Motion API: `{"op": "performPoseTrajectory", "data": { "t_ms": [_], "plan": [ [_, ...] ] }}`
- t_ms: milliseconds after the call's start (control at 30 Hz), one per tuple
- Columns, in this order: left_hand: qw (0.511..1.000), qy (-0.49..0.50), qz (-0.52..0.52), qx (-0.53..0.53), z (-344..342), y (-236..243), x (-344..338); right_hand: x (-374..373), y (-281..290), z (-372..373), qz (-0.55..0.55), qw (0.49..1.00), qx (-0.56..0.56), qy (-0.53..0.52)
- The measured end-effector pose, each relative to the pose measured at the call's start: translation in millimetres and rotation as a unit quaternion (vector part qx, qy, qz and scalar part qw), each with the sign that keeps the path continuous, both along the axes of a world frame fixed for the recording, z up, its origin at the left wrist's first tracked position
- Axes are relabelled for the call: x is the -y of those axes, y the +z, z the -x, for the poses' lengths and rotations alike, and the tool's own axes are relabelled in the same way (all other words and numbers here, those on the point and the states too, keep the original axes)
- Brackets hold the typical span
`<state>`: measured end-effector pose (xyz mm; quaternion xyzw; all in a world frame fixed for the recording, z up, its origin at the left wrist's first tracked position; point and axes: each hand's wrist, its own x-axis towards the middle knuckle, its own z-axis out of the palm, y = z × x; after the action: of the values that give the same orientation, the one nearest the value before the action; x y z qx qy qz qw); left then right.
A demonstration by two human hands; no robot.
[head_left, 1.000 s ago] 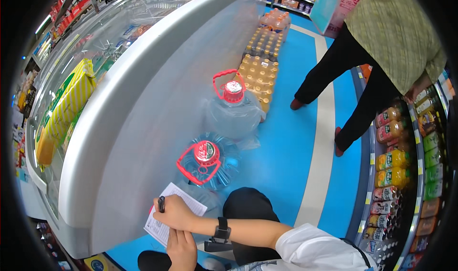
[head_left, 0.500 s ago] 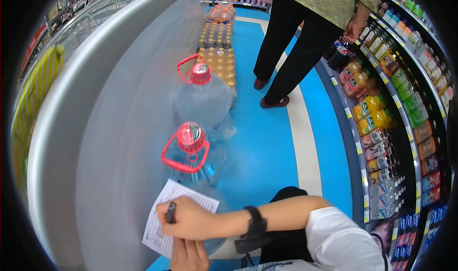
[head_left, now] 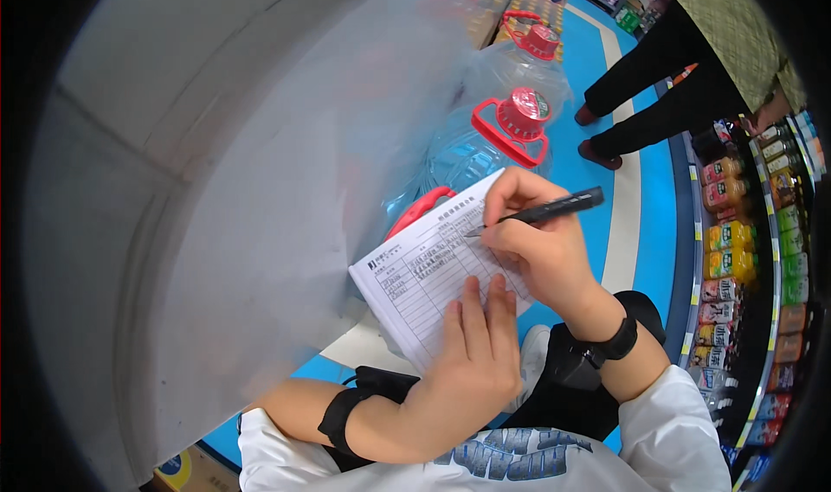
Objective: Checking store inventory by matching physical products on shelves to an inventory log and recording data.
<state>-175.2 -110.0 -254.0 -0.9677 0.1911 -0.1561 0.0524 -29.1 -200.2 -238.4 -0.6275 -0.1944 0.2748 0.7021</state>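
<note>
A pad of white paper forms (head_left: 402,306), with a printed grid and some handwriting, lies tilted over a large clear water jug, whose red handle (head_left: 420,212) sticks out past its edge. My right hand (head_left: 547,250) grips a black pen (head_left: 567,205), its tip at the grid's upper right part. My left hand (head_left: 476,353) rests on the lower part of the pad, fingers stretched out flat on the paper. Just beyond the pad stands another water jug (head_left: 463,156) with a red cap and handle. Black bands sit on both my wrists.
A third red-capped jug (head_left: 511,66) stands farther back. A pale grey panel (head_left: 234,180) fills the left side. Ahead on the right, a person in black trousers (head_left: 666,90) stands on the blue floor (head_left: 563,128) beside shelves of bottled drinks (head_left: 727,258).
The view has swung left and down, so the jugs and person appear farther right. More of the pad shows, and my left hand now lies across its lower part. The pen remains in my right hand.
</note>
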Motion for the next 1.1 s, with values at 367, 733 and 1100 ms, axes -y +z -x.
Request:
{"op": "performPoseTrajectory", "data": {
  "t_ms": [367, 733, 1100],
  "plan": [
    [0.997, -0.006, 0.063, 0.043, 5, -20, 22, -2, -12, 16, 0.072, 0.985, 0.143, -0.059],
    [0.993, -0.081, 0.085, 0.035, -12, -14, 23, 18, -13, 17, 0.068, 0.982, 0.144, -0.101],
    [0.997, -0.07, 0.009, 0.024, -9, -17, 25, 20, -18, 11, 0.034, 0.979, 0.172, -0.102]
  ]
}}
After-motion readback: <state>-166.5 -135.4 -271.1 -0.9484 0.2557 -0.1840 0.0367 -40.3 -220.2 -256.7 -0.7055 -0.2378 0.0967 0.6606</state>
